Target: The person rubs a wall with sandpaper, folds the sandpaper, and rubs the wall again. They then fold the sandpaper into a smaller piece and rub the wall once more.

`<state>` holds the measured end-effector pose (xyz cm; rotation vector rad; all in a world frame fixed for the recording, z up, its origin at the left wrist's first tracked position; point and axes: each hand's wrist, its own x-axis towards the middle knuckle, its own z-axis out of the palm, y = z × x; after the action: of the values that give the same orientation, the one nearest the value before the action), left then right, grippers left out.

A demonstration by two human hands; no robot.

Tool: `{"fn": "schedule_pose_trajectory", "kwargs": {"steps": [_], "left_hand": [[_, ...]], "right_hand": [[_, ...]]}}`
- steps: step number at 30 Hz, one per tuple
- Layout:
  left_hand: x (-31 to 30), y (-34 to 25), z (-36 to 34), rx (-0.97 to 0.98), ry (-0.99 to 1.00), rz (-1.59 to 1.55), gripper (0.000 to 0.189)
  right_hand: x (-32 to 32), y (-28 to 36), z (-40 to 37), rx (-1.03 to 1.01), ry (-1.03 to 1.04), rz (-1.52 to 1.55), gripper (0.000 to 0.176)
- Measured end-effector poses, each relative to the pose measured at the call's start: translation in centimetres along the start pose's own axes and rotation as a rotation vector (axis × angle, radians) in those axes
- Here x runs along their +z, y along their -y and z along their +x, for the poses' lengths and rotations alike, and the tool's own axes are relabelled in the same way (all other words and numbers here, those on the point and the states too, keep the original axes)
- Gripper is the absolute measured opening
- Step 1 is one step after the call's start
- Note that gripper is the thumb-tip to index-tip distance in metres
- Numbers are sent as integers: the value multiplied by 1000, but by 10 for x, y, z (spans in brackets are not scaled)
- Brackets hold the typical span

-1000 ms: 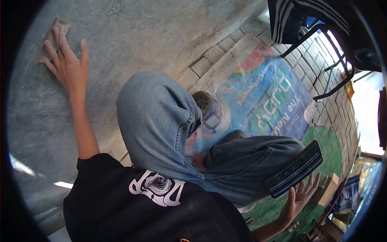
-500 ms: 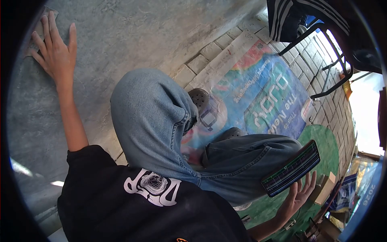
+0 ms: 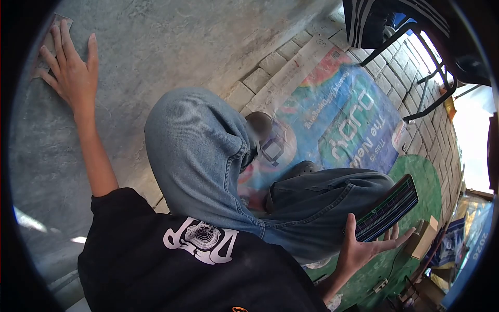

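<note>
Tan sheet [image 3: 48, 40] is lying on the grey wall [image 3: 156, 47], well L of the printed banner [image 3: 343, 104]; L hand [image 3: 75, 78] is covering it, fingers spread apart. Below the banner, R hand [image 3: 359, 249] is touching a phone [image 3: 387, 210], fingers apart; can't tell if they're gripping. Brick paving [image 3: 254, 82] is bordering the banner, w/ a chair [image 3: 431, 108] standing to its R. Vs 0.5 s ago, L hand's staying approx put; R thumb's now overlapping the phone's end.

Black short-sleeved shirt [image 3: 140, 244] (bold white swirl print [image 3: 201, 240] included), faded blue jeans [image 3: 189, 140], grey shoes [image 3: 304, 168].
</note>
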<state>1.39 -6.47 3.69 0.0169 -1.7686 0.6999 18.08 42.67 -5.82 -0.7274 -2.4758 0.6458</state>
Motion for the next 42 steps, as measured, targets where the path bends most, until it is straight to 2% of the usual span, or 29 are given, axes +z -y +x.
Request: {"fn": "schedule_pose_trajectory", "kwargs": {"steps": [7,16,21,23,24,27,30,33,37,38,40,41,42], "left_hand": [[2,4,-1,8,0,-7,64],[1,2,1,7,-16,-10,63],[0,2,1,16,-8,-25,64],[0,2,1,36,-6,-51,64],[-2,1,2,26,6,-36,64],[-7,-4,8,32,13,-43,64],[-11,-7,13,45,25,-48,64],[-12,-9,13,46,40,-40,65],[-13,-7,14,56,73,-27,65],[-14,-6,15,65,61,-32,65],[-15,-3,17,63,116,4,66],[-16,-1,16,68,104,0,66],[-17,1,16,67,140,30,67]], "right_hand": [[3,0,5,-127,-40,-55,109],[-7,0,9,-94,15,-60,109],[-11,1,10,-74,12,33,111],[-20,-2,14,17,105,222,112],[-27,-13,17,35,104,220,112],[-54,-55,25,480,311,848,107],[-56,-116,14,672,252,1008,103],[-33,-173,-15,816,220,745,100],[31,-262,-96,682,200,319,108],[37,-247,-104,806,238,267,111],[82,-298,-161,684,159,334,112],[94,-303,-178,692,153,342,112],[101,-302,-189,578,149,181,105]]}}
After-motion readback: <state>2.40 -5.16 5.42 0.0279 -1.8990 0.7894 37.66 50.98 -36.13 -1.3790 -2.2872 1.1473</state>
